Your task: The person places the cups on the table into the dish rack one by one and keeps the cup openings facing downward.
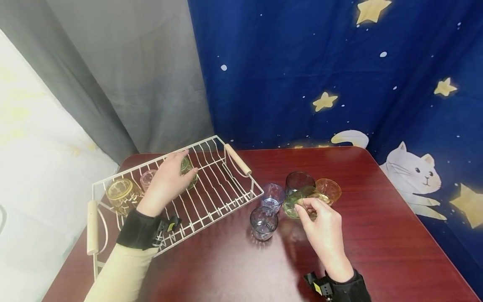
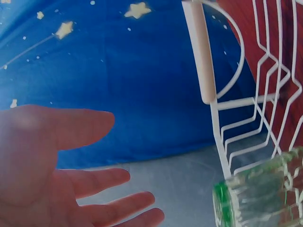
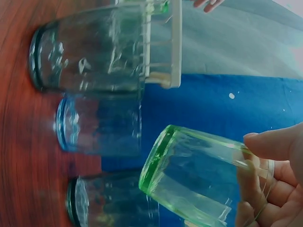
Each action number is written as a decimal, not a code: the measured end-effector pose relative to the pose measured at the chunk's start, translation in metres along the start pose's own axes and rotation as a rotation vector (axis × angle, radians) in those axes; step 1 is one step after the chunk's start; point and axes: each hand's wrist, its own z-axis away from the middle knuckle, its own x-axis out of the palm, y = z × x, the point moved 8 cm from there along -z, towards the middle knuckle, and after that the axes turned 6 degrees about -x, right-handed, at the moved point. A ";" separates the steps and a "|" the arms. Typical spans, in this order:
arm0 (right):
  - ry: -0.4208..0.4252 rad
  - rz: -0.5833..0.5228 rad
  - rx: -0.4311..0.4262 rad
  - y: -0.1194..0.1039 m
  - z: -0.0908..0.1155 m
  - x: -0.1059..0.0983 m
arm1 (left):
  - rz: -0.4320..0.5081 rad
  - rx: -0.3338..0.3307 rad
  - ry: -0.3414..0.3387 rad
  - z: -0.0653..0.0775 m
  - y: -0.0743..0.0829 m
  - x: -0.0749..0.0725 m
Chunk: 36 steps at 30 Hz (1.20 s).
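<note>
My right hand (image 1: 320,222) pinches a green glass (image 3: 194,175) at its rim, thumb on one side and fingers on the other. The right wrist view has that glass tilted, its thick green base pointing away from the hand. Over the white wire dish rack (image 1: 211,220) is my left hand (image 1: 170,174), its fingers extended and holding nothing. Another green glass (image 2: 260,194) sits in the rack beside it, apart from the fingers in the left wrist view. A pink glass (image 1: 147,178) and an amber glass (image 1: 122,193) also sit in the rack, partly behind my left hand and forearm.
Right of the rack on the dark red table (image 1: 377,243) stand a blue glass (image 1: 273,193), a grey glass (image 1: 263,222), a dark glass (image 1: 299,181) and a yellow glass (image 1: 330,191). The rack has wooden handles (image 1: 237,159) at both ends. Curtains (image 1: 286,75) hang behind the table.
</note>
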 end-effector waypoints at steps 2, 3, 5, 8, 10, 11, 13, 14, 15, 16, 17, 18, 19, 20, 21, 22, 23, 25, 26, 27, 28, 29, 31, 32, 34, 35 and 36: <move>0.000 -0.043 0.025 0.001 0.000 0.000 | 0.017 0.012 0.006 0.004 0.003 0.003; 0.000 -0.063 0.040 0.001 0.000 0.001 | 0.024 0.019 0.007 0.005 0.004 0.005; -0.001 -0.097 0.066 0.003 0.001 0.001 | 0.035 0.031 0.003 0.010 0.007 0.009; 0.001 -0.146 0.107 0.004 0.002 0.001 | 0.040 0.056 -0.006 0.017 0.013 0.014; 0.000 -0.190 0.139 0.005 0.003 0.001 | 0.046 0.074 -0.011 0.023 0.017 0.017; -0.003 -0.216 0.158 0.005 0.003 0.002 | 0.049 0.080 -0.013 0.026 0.020 0.018; -0.016 -0.276 0.204 0.007 0.004 0.004 | 0.062 0.089 -0.017 0.032 0.024 0.021; -0.025 -0.310 0.232 0.008 0.005 0.005 | 0.075 0.096 -0.016 0.036 0.026 0.022; -0.036 -0.350 0.261 0.008 0.006 0.007 | 0.087 0.099 -0.014 0.039 0.029 0.023; -0.046 -0.392 0.292 0.008 0.007 0.009 | 0.100 0.103 -0.010 0.041 0.031 0.024; -0.054 -0.437 0.321 0.008 0.008 0.012 | 0.114 0.108 -0.004 0.044 0.033 0.025; -0.060 -0.488 0.350 0.008 0.010 0.014 | 0.131 0.113 0.003 0.047 0.035 0.026; -0.060 -0.537 0.377 0.007 0.011 0.016 | 0.147 0.116 0.012 0.049 0.036 0.028; -0.055 -0.581 0.402 0.007 0.013 0.018 | 0.163 0.121 0.023 0.051 0.038 0.029; -0.045 -0.631 0.420 0.005 0.014 0.019 | 0.174 0.124 0.032 0.053 0.040 0.031; -0.031 -0.677 0.430 0.004 0.015 0.021 | 0.188 0.130 0.044 0.054 0.042 0.033; -0.018 -0.712 0.440 0.003 0.016 0.022 | 0.199 0.136 0.055 0.056 0.043 0.036; 0.008 -0.767 0.457 0.000 0.018 0.024 | 0.220 0.150 0.064 0.059 0.047 0.041; 0.018 -0.793 0.463 -0.001 0.018 0.025 | 0.227 0.163 0.067 0.060 0.050 0.044; 0.027 -0.819 0.468 -0.002 0.019 0.025 | 0.232 0.173 0.066 0.061 0.052 0.046; 0.033 -0.835 0.476 -0.003 0.019 0.027 | 0.240 0.183 0.065 0.062 0.054 0.049; 0.037 -0.847 0.488 -0.003 0.020 0.028 | 0.246 0.193 0.059 0.063 0.056 0.051; 0.045 -0.888 0.502 -0.005 0.022 0.030 | 0.255 0.210 0.050 0.065 0.060 0.055; 0.048 -0.911 0.507 -0.005 0.022 0.031 | 0.258 0.213 0.045 0.066 0.062 0.057; 0.052 -0.955 0.511 -0.007 0.023 0.034 | 0.267 0.226 0.038 0.067 0.066 0.060; 0.052 -0.975 0.510 -0.009 0.023 0.035 | 0.273 0.234 0.033 0.067 0.068 0.062; 0.054 -0.995 0.506 -0.010 0.023 0.035 | 0.285 0.241 0.028 0.068 0.070 0.063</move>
